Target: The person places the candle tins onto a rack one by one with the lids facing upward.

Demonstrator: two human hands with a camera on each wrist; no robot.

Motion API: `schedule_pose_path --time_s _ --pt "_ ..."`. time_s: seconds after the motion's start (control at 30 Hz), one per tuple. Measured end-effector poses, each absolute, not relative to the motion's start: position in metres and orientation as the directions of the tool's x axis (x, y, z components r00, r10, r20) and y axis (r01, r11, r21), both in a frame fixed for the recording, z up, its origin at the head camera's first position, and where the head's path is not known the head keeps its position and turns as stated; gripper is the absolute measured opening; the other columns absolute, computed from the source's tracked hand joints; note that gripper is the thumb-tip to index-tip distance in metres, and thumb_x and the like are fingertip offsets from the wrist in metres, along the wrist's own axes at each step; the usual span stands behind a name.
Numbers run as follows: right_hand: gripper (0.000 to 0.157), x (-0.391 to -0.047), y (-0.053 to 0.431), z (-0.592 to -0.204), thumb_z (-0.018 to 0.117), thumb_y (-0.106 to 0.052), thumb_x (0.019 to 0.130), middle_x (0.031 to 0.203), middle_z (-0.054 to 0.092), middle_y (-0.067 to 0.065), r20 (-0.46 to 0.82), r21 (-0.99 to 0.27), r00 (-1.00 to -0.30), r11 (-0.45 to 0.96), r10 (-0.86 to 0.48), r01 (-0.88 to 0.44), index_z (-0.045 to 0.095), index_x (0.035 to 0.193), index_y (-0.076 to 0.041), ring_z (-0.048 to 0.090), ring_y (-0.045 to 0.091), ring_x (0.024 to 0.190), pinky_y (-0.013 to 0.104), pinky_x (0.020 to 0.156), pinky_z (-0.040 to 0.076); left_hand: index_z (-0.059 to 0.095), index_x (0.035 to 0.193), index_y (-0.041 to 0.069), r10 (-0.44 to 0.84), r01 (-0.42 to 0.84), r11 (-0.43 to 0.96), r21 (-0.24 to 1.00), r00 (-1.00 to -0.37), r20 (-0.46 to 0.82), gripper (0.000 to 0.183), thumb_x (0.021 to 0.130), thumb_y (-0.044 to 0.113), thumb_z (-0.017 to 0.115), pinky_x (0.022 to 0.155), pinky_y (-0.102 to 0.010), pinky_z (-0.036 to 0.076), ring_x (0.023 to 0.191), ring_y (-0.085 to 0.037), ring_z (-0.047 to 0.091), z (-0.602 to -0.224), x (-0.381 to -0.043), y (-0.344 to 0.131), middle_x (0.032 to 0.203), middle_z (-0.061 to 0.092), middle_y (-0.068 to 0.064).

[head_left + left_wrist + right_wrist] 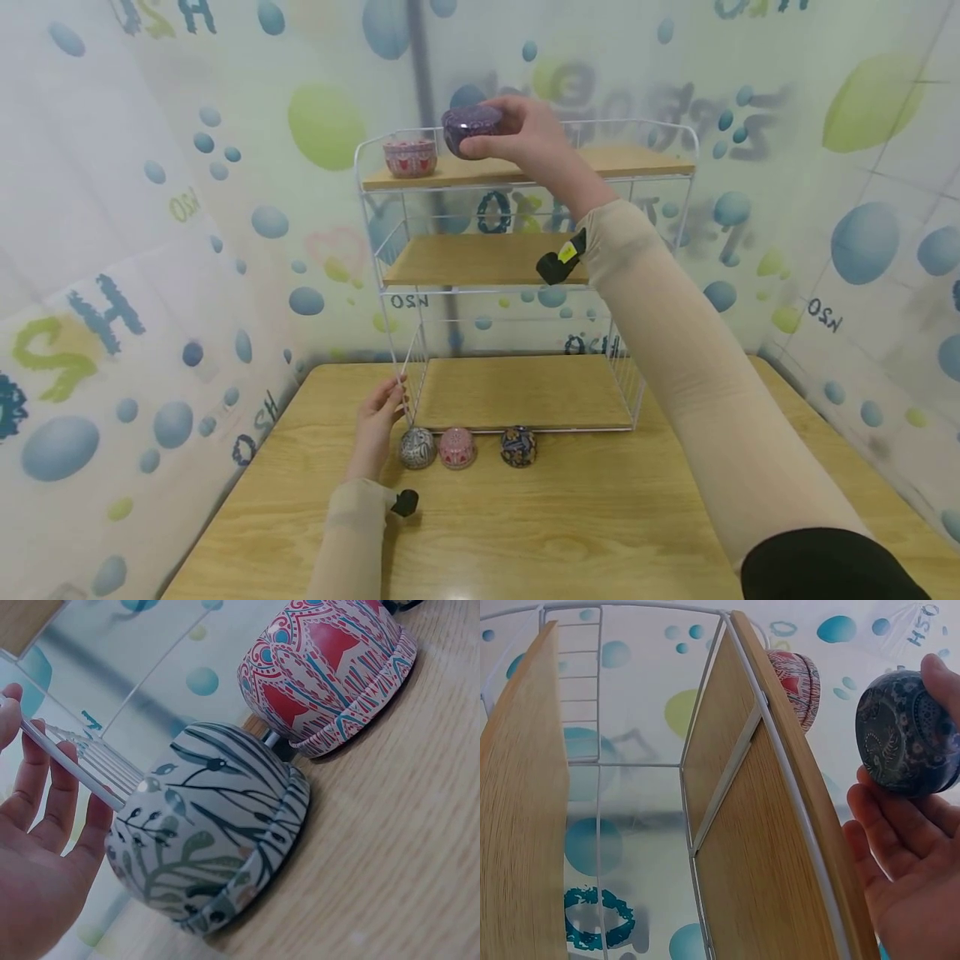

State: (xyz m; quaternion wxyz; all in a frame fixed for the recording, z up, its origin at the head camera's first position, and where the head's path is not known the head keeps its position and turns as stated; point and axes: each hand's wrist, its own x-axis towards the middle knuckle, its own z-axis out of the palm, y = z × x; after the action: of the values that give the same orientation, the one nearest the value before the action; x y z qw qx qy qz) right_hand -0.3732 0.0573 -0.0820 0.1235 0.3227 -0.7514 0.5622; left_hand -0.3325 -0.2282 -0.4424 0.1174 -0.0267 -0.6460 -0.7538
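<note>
Past right sleeve (701, 383): gripping purple tin (468, 132) in right hand (528, 142), apart from top shelf (607, 162), right of pink tin (410, 158); pinching rack (465, 260) lower left with left hand (378, 412).

1. Your tabletop (585, 517) is light wood with visible grain, reaching out to both sides of the wire rack (495, 258) and forward of it.
2. The white-framed rack stands directly on it, toward the far edge, and gives you three wooden shelves.
3. Just in front of the rack's left corner, you have a black-and-white patterned container (417, 448).
4. Before the rack's front edge, left of its middle, sits a pink container (457, 448).
5. Before the rack's middle you see a dark multicoloured container (518, 447).
6. On the rack's top shelf (622, 161), at its left end, rests a pink-and-red container (409, 158).
</note>
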Motion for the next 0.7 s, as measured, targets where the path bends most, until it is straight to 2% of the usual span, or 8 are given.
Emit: schedule_pose_path --time_s 0.07,0.2,0.3,0.4,0.5,0.7 --pt "0.059 -0.374 0.058 -0.082 0.081 -0.019 0.081 0.122 0.061 0.009 0.552 -0.761 -0.763 0.17 -0.337 -0.626 0.054 0.132 -0.007 0.057 0.018 0.11 0.028 0.093 0.046 0.055 0.129 -0.004 -0.148 0.216 -0.139 0.967 -0.97 0.195 0.033 0.101 0.014 0.053 0.097 -0.049 0.041 0.098 -0.02 0.052 -0.448 -0.338 -0.229 0.098 0.06 0.005" --pt "0.061 -0.376 0.061 -0.082 0.081 -0.021 0.08 0.123 0.061 0.008 0.553 -0.757 -0.767 0.187 -0.326 -0.626 0.054 0.133 -0.008 0.057 0.017 0.11 0.028 0.093 0.045 0.061 0.123 0.003 -0.165 0.24 -0.131 0.962 -0.962 0.217 0.029 0.1 0.019 0.056 0.094 -0.045 0.045 0.098 -0.021 0.053 -0.458 -0.345 -0.228 0.105 0.059 -0.007" --pt "0.062 -0.377 0.061 -0.083 0.081 -0.021 0.08 0.123 0.061 0.008 0.55 -0.761 -0.77 0.185 -0.323 -0.622 0.053 0.134 -0.009 0.057 0.017 0.11 0.03 0.094 0.045 0.058 0.125 -0.002 -0.172 0.257 -0.123 0.959 -0.957 0.234 0.033 0.1 0.019 0.056 0.09 -0.041 0.047 0.097 -0.021 0.053 -0.459 -0.345 -0.227 0.112 0.056 -0.017" --pt "0.062 -0.378 0.061 -0.083 0.081 -0.021 0.081 0.123 0.061 0.009 0.548 -0.765 -0.773 0.182 -0.321 -0.617 0.053 0.134 -0.009 0.057 0.017 0.11 0.033 0.097 0.044 0.053 0.129 -0.007 -0.169 0.265 -0.116 0.957 -0.955 0.244 0.039 0.1 0.019 0.056 0.087 -0.038 0.048 0.096 -0.019 0.053 -0.459 -0.346 -0.226 0.112 0.055 -0.019" --pt "0.062 -0.379 0.061 -0.084 0.081 -0.021 0.081 0.123 0.061 0.009 0.546 -0.768 -0.773 0.177 -0.322 -0.616 0.053 0.134 -0.008 0.057 0.018 0.11 0.034 0.097 0.044 0.052 0.129 -0.008 -0.171 0.266 -0.127 0.955 -0.955 0.244 0.04 0.1 0.018 0.056 0.086 -0.037 0.048 0.095 -0.019 0.053 -0.459 -0.346 -0.227 0.108 0.056 -0.016" --pt "0.063 -0.381 0.057 -0.085 0.081 -0.021 0.08 0.123 0.061 0.01 0.537 -0.771 -0.778 0.187 -0.326 -0.609 0.052 0.134 -0.007 0.058 0.018 0.11 0.03 0.093 0.047 0.054 0.129 -0.006 -0.182 0.252 -0.136 0.958 -0.957 0.226 0.037 0.1 0.018 0.055 0.088 -0.039 0.047 0.096 -0.019 0.053 -0.458 -0.346 -0.229 0.098 0.062 0.001"
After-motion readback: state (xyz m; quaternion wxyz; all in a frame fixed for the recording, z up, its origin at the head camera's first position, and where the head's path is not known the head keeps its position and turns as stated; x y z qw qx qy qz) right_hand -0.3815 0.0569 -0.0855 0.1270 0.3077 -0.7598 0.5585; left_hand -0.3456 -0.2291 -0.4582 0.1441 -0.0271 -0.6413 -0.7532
